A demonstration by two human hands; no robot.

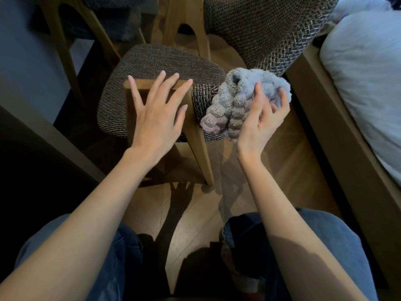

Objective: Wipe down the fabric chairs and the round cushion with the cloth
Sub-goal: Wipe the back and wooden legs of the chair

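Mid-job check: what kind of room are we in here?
Probably a bedroom or small living space, in a home or hotel. A bed with pale bedding sits at the right, a near fabric chair and a far fabric chair have wooden legs, and the floor is wood.

I look down into a home, seemingly a bedroom: fabric chairs (156, 61) on wooden legs, a wood floor (195, 224), a bed (364, 72) with pale bedding at right.
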